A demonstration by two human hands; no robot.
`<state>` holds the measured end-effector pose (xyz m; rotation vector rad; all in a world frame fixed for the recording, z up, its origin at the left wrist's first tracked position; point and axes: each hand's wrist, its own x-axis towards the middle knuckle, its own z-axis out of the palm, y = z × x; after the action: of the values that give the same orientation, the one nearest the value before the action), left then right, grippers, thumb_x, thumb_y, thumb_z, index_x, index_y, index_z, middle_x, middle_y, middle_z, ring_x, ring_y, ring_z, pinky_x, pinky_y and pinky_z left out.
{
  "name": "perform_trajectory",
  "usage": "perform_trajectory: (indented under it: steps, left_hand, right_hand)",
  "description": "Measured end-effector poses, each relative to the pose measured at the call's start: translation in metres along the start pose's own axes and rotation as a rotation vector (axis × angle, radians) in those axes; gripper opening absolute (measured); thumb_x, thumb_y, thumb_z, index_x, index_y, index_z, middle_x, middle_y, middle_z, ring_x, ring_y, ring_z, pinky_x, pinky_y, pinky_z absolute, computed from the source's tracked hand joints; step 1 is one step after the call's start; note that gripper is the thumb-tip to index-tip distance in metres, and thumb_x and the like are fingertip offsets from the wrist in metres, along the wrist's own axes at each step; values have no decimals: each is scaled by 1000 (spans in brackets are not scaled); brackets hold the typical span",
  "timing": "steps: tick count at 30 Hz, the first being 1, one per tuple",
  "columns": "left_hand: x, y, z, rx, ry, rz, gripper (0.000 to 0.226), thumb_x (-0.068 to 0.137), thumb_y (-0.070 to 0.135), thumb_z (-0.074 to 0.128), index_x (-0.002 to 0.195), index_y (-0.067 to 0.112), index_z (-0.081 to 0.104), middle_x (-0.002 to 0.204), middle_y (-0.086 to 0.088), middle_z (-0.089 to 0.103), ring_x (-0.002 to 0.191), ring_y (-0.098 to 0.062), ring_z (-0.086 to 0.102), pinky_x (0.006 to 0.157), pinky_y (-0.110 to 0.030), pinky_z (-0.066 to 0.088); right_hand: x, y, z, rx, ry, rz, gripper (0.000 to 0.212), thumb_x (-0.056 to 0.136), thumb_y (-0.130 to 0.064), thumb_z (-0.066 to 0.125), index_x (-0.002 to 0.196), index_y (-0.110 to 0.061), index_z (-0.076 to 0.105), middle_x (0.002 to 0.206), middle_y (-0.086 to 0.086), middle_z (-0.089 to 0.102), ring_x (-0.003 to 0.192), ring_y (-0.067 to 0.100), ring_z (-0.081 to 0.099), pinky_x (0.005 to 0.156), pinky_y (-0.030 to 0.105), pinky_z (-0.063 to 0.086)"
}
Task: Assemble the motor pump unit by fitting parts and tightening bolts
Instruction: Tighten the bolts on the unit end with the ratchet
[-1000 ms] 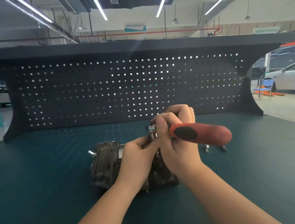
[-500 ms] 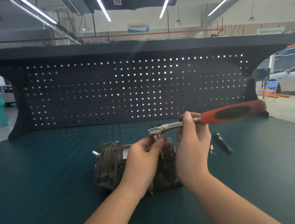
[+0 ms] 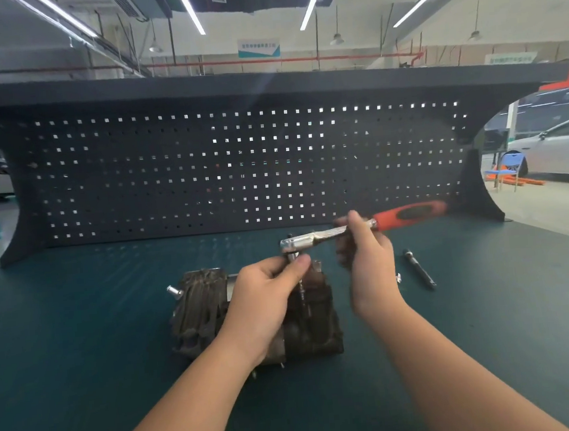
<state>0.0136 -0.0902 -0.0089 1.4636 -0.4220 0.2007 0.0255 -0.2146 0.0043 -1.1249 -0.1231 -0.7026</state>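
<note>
While both forearms reach in from the bottom edge, the dark pegboard (image 3: 238,171) backs the green-topped workbench (image 3: 80,336), and the motor pump unit (image 3: 198,312) lies on the bench near centre, a ribbed dark casting with a small silver fitting (image 3: 174,291) sticking out at its left end. The left hand (image 3: 266,296) sits on top of the unit, knuckles up, fingers and thumb curled around the socket stem just under the ratchet head, steadying it upright over the unit's top. The right hand (image 3: 366,259) is raised beside it, slightly motion-blurred, fingers wrapped round the metal shank of the ratchet wrench (image 3: 319,238), whose shank runs roughly level to the right and ends in a red and black grip (image 3: 410,214) that pokes out past the hand. The wrench head is just above the left fingertips. To the right on the bench, apart from the unit, lies a long dark bolt (image 3: 420,270); a small silver part (image 3: 398,277) shows just beside the right wrist, too small to identify.
</note>
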Motion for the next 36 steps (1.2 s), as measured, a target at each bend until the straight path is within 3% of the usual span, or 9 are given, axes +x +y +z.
perform_trajectory:
  steps: [2, 6, 11, 17, 20, 24, 26, 32, 36]
  left_hand:
    - [-1, 0, 0, 13, -12, 5, 19, 93, 23, 62, 91, 11, 76, 89, -4, 77, 91, -19, 72, 84, -29, 55]
    - [-4, -1, 2, 7, 31, 48, 13, 93, 19, 62, 89, 16, 74, 86, 4, 77, 84, -5, 72, 70, -11, 50]
    - [-7, 3, 2, -8, 43, 38, 16, 94, 17, 61, 95, 10, 75, 87, -1, 77, 85, -11, 70, 81, -29, 54]
    - [-6, 6, 2, -5, 4, 34, 19, 86, 25, 69, 72, 15, 77, 73, -1, 75, 70, -9, 66, 64, -24, 52]
    - [-2, 3, 2, 27, 33, 37, 16, 87, 23, 70, 82, 11, 78, 85, -12, 76, 87, -26, 72, 85, -43, 53]
    - [-1, 2, -1, 82, -16, 46, 14, 88, 24, 68, 88, 15, 79, 89, 1, 77, 94, -16, 72, 95, -40, 53]
    - [-1, 1, -1, 92, -22, 49, 15, 89, 25, 68, 91, 15, 78, 91, 1, 77, 97, -17, 71, 97, -41, 52]
    - [-2, 1, -3, -32, 17, 0, 14, 89, 17, 66, 89, 8, 77, 91, -13, 76, 94, -32, 71, 91, -46, 54]
    - [-6, 3, -5, 67, -42, 74, 43, 93, 13, 59, 63, 40, 74, 61, 19, 68, 58, 6, 63, 55, -11, 49]
  right_hand:
    - [3, 5, 1, 135, 37, 166, 30, 97, -26, 51, 72, -13, 61, 52, -7, 46, 51, 10, 40, 55, 25, 33]
    - [-16, -3, 11, -53, 101, -258, 26, 89, -34, 54, 68, -23, 67, 55, -15, 56, 55, -1, 51, 59, 12, 42]
    - [-39, -9, 18, -450, -79, -822, 24, 94, -30, 49, 71, -23, 54, 66, -9, 51, 67, 4, 50, 67, 12, 37]
    - [-36, -9, 16, -507, -144, -868, 26, 96, -28, 42, 72, -18, 50, 67, -19, 43, 62, 2, 43, 60, 16, 36]
    - [-24, -10, 8, -287, -113, -600, 26, 92, -25, 44, 72, -13, 55, 62, -12, 48, 61, 5, 47, 60, 18, 37]
    - [-2, -14, 5, 305, 38, 235, 20, 88, -11, 44, 72, -11, 56, 52, -4, 34, 43, 10, 29, 47, 23, 24]
    - [-2, -13, 7, 403, 42, 327, 21, 89, -11, 43, 70, -11, 50, 52, -3, 27, 41, 10, 25, 43, 22, 23]
    - [-38, -22, 20, -264, -13, -433, 29, 91, -30, 47, 68, -13, 52, 60, -11, 48, 60, 4, 45, 58, 15, 35]
    - [-63, -18, 34, -395, -165, -571, 15, 89, -43, 42, 75, -38, 47, 85, -21, 39, 78, -3, 48, 68, 6, 36]
